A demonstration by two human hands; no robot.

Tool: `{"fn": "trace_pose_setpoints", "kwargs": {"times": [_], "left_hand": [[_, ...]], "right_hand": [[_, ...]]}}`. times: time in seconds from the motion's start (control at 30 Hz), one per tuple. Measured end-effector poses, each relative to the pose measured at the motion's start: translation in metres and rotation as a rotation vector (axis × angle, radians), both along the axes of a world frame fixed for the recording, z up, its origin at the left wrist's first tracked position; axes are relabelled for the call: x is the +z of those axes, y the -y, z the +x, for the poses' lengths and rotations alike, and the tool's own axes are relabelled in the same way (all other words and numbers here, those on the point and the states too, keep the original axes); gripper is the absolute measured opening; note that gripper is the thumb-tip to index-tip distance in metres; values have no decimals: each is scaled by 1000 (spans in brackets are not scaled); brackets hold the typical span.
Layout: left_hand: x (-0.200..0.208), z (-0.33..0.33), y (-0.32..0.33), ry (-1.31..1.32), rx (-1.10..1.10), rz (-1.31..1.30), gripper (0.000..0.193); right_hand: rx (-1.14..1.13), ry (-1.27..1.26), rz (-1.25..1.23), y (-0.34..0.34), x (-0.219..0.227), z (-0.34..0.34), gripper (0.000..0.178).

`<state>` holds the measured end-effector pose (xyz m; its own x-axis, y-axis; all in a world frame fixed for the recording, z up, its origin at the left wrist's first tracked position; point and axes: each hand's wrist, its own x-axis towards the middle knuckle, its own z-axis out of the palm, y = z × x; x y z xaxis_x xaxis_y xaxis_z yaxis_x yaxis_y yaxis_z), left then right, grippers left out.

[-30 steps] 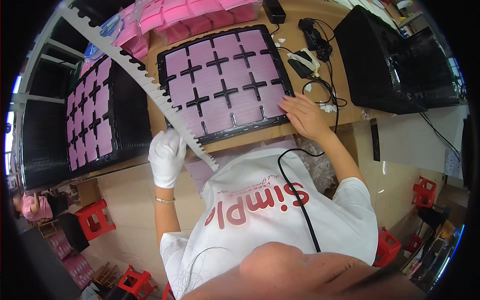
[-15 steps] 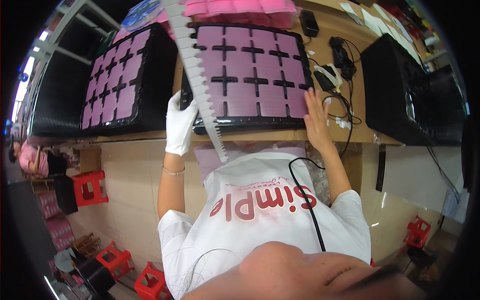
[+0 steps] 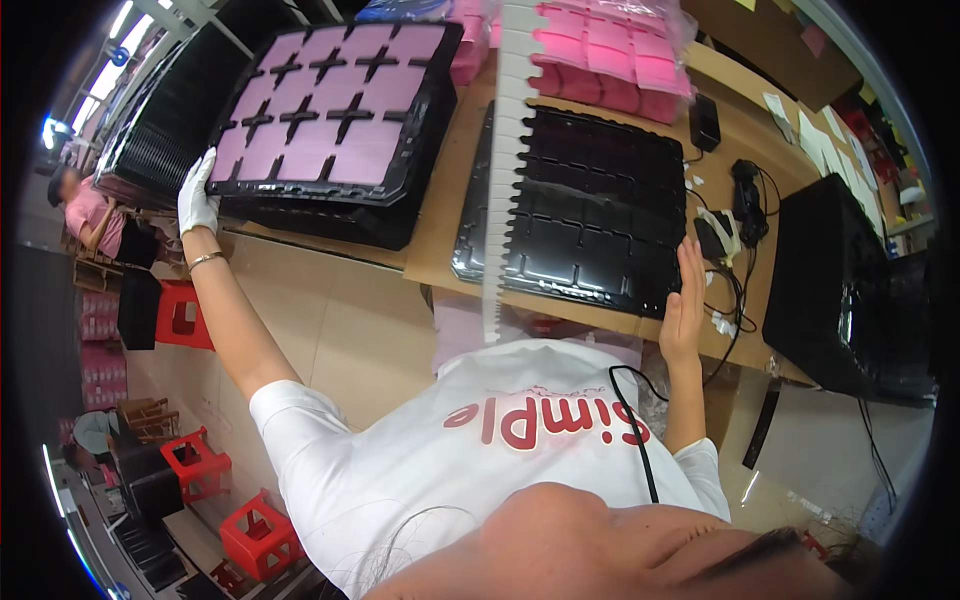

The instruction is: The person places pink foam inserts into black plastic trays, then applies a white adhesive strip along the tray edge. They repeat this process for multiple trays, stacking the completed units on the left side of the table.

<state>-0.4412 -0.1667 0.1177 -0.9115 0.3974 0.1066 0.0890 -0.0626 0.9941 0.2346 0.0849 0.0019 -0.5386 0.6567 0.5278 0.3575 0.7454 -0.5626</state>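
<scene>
The bare right hand [image 3: 682, 312], fingers straight and together, pinching nothing, is at the right edge of a glossy black tray [image 3: 600, 215] on the table [image 3: 435, 230]. That tray seems yet unfilled; its long axis runs sideways, right end nearer. Farther left, the gloved left hand [image 3: 198, 198] meets the left rim of a pink-filled tray [image 3: 300, 165], seemingly done, lying crosswise atop a black stack [image 3: 360, 222]; whether it pinches, I cannot tell.

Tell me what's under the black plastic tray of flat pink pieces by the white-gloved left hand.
Under the tray, a black, block-shaped stack shows past the front and right edges. The stack's top is covered: what lies there cannot be seen.
</scene>
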Motion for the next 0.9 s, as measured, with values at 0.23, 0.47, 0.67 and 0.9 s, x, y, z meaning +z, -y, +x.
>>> {"fn": "trace_pose_setpoints", "kwargs": {"times": [0.23,0.47,0.67,0.9], "left_hand": [[-52,-74,39,-392,272,-777,58],[0,226,-74,-848,-505,-522,56],[-21,231,-98,-1385,-297,-777,50],[-22,243,-80,-1353,-395,-733,54]], "right_hand": [[12,30,-32,-2,7,-13,53],[-49,78,3,2,9,-16,53],[23,81,3,4,7,-23,53],[15,47,-82,8,6,-11,49]]}}
